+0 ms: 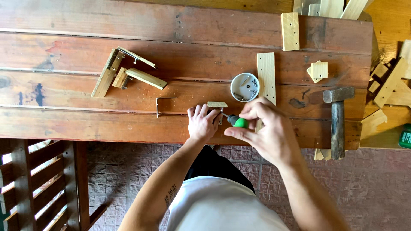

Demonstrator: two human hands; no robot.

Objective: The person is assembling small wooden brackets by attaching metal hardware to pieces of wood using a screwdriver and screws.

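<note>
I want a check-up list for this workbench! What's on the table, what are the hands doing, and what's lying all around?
Surface: red-brown plank workbench, worn and stained.
Job's things: small wood block with a metal bracket under it; green-handled screwdriver pointing at it.
Clutter: white cup of screws, hammer, loose L-bracket, drilled wood strips, bracketed wood assembly, small square offcuts.
Grippers: left hand presses on the block; right hand grips the screwdriver.
Cables: nothing seen.
Surroundings: brick-paved floor, slatted wood frame at lower left, scrap wood pile at right.
</note>
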